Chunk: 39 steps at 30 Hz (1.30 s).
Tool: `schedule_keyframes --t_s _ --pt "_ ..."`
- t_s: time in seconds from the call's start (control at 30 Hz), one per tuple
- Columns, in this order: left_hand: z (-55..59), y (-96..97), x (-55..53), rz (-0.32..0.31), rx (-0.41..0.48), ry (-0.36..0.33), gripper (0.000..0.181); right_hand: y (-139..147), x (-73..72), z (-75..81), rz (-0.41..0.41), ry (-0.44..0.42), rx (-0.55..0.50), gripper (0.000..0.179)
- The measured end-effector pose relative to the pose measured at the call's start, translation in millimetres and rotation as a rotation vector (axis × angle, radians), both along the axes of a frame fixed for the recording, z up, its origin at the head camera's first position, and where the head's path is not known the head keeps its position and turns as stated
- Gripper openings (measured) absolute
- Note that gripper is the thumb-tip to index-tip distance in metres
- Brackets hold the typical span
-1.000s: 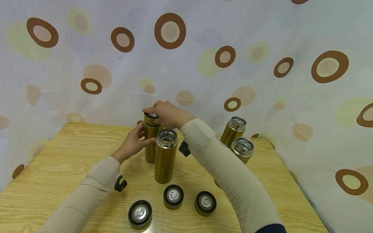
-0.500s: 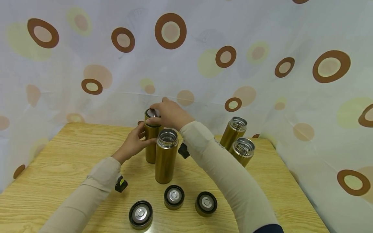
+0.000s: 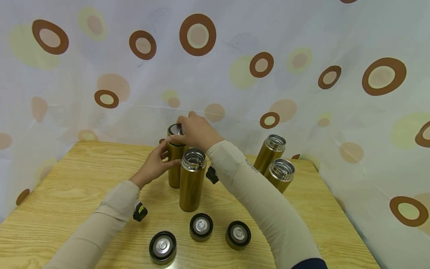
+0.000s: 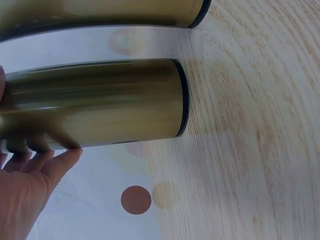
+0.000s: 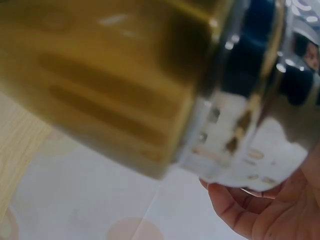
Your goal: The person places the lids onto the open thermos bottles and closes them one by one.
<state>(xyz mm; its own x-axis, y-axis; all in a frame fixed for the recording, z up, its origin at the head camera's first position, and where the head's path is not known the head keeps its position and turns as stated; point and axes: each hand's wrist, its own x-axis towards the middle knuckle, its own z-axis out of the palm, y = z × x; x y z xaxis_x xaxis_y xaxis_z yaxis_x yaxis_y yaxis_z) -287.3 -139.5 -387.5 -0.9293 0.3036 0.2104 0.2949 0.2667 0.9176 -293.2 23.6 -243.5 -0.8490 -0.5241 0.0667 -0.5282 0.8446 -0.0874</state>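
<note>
In the head view, my left hand holds a gold thermos bottle upright on the table, fingers behind it and thumb across its front. At its top my right hand grips the gold-and-black lid, thumb in front and fingers at the far side. Just in front stands a second gold thermos, uncapped, its steel mouth showing. The left wrist view has my fingertips against the held bottle's side. An uncapped bottle's steel neck hides part of my right hand in the right wrist view.
Two more uncapped thermoses stand at the right, partly behind my right sleeve. Three loose lids, a left one, a middle one and a right one, lie underside up near the front of the wooden table.
My right hand's fingers have drawn back to the right around the lid, uncovering more of its top. The left hand keeps its hold, and the bottles and loose lids stay put.
</note>
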Motion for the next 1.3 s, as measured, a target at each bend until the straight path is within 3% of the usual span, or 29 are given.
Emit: schedule_keyframes --t_s 0.37,0.5,0.6,0.7,0.87,1.17,1.3 --pt "-1.2 -0.1 -0.6 -0.001 -0.004 -0.002 0.085 -0.5 -0.7 -1.1 -0.007 0.004 0.008 0.055" --pt "-1.5 -0.8 0.0 -0.001 -0.006 0.006 0.082 2.4 -3.2 -0.3 0.002 -0.058 -0.031 0.068" --pt "-1.0 -1.8 0.6 -0.002 -0.008 0.012 0.075 7.8 -7.2 2.3 0.055 -0.141 -0.081 0.074" --pt "-0.7 -3.0 0.3 0.000 -0.011 0.017 0.072 13.6 -9.8 6.4 0.159 -0.217 -0.106 0.066" --pt "-0.4 -4.0 -0.6 0.006 -0.019 0.027 0.074 16.3 -9.0 12.0 0.310 -0.269 -0.102 0.056" --pt "-1.4 -3.3 -1.1 0.011 -0.021 0.034 0.073 13.9 -9.9 13.5 0.334 -0.288 0.061 0.060" --pt "-0.8 -3.3 -0.5 0.002 -0.020 0.030 0.073 14.9 -10.2 13.1 0.341 -0.262 0.082 0.059"
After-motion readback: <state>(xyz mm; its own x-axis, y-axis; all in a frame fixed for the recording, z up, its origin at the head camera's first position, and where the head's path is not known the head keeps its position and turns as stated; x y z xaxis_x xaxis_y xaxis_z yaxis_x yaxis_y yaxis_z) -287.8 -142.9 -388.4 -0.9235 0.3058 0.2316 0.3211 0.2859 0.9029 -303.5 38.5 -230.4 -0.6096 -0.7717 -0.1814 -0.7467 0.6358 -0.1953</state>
